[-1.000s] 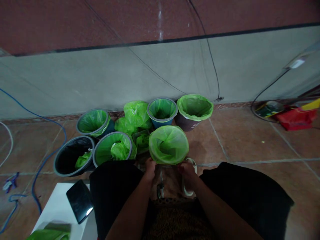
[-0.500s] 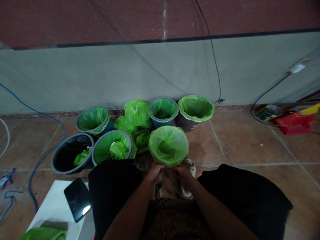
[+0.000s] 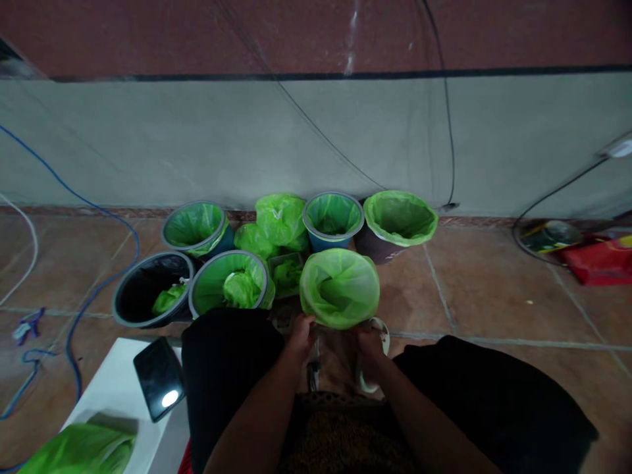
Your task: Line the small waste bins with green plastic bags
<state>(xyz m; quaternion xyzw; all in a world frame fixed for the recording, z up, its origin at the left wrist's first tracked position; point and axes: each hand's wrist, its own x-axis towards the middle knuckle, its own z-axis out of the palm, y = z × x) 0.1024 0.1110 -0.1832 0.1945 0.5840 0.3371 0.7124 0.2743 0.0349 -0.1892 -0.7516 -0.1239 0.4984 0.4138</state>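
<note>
A green trash bag (image 3: 340, 260) lines the small bin standing between my feet, its edge folded out over the rim. My left hand (image 3: 301, 334) is closed on the bag's near left edge, thumb toward the rim. Just below the near right edge, my right hand (image 3: 370, 342) is curled at the bag, its fingertips hidden. The bin's body is mostly out of sight under the bag. Behind it stand a lined blue bin (image 3: 334, 239) and a dark bin (image 3: 382, 250) with a green bag over its rim.
To the left are a black bin (image 3: 126, 273), two more lined bins, and stuffed green bags (image 3: 279, 220). A phone (image 3: 158, 378) lies on a white surface (image 3: 116, 368) beside a green bag. A blue hose (image 3: 99, 286) crosses the floor. A red object (image 3: 600, 260) lies right.
The view has shifted, so the bins sit a little farther right. My right hand has moved slightly outward along the bag's near edge; my left hand stays at the rim.
</note>
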